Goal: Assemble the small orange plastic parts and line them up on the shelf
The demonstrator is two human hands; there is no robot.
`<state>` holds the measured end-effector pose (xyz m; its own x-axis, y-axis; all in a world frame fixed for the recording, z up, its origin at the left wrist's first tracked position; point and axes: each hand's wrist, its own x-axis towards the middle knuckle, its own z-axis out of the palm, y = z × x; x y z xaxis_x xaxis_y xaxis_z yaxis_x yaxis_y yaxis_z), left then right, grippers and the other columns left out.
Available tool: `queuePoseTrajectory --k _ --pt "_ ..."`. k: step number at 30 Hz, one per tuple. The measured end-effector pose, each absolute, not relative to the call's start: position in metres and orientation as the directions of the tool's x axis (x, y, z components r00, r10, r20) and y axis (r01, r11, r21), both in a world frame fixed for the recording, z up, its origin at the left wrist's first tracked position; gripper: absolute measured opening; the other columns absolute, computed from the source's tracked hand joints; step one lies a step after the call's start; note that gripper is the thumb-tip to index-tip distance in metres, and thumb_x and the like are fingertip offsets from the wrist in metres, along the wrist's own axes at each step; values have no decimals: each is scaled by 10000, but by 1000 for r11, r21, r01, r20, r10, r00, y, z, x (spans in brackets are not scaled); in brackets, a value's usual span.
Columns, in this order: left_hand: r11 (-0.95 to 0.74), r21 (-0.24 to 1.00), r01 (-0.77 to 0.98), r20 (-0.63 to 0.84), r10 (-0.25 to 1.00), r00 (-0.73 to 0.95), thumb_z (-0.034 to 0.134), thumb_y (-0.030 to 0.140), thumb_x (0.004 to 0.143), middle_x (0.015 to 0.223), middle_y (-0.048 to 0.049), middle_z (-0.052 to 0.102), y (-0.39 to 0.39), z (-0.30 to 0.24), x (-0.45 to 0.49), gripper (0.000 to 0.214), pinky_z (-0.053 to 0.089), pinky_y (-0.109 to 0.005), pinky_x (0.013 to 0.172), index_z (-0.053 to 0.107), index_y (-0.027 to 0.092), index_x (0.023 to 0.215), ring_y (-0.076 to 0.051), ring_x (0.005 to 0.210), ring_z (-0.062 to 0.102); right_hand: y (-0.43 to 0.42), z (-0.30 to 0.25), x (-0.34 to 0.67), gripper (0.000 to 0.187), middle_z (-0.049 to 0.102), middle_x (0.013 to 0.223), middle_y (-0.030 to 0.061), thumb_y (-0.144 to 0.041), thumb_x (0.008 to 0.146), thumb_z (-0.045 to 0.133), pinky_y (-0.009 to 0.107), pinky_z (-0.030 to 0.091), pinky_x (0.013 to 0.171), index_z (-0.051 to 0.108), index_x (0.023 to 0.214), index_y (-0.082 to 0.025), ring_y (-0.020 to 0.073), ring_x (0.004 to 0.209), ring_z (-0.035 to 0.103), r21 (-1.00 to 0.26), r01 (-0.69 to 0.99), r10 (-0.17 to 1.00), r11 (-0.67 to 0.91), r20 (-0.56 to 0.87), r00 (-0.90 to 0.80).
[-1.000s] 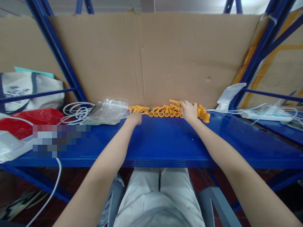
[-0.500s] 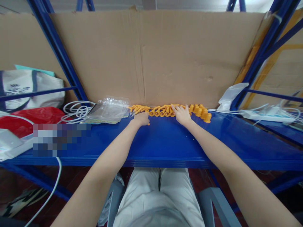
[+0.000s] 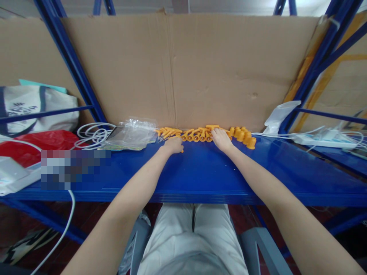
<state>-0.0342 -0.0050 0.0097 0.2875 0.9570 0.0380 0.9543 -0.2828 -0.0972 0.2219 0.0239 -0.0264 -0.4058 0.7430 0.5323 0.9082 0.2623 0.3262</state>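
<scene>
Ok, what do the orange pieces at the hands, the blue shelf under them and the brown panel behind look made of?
Orange pieces: probably moulded plastic; even colour, dull sheen, identical shapes. Blue shelf: likely painted metal; glossy, reflecting light, thin folded front edge. Brown panel: corrugated cardboard; matte, with creases, a dent and a frayed top edge.

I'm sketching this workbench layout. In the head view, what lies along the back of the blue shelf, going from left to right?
white tote bag → red bag → coiled white cable → clear plastic bag → left hand → right hand → upright orange caps → white pouch → white power strip
</scene>
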Motion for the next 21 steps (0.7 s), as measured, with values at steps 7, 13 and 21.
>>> queuePoseTrajectory --k 7,13,21 --pt "-294 -129 947 28 954 300 481 238 923 1379 -139 679 -2 7 -34 406 502 -311 1051 708 158 1251 -251 1283 634 27 -24 227 339 677 1121 202 -108 1007 353 420 447 934 627 1206 -91 308 1051 606 308 919 747 247 544 -383" --pt "-295 -134 946 14 954 299 466 236 935 1394 -124 669 -4 8 -32 414 485 -286 1071 694 165 1273 -227 1290 630 24 -29 222 425 651 1328 228 -99 988 316 557 351 1124 634 1269 -97 324 1222 577 269 936 774 228 533 -342" --pt "-284 -102 954 34 957 288 499 234 925 1344 -85 706 -6 9 -31 372 483 -296 1086 715 214 1227 -221 1289 633 16 -29 221 408 613 1424 222 -180 979 378 662 255 1168 625 1298 -122 339 1325 524 148 964 788 221 555 -266"
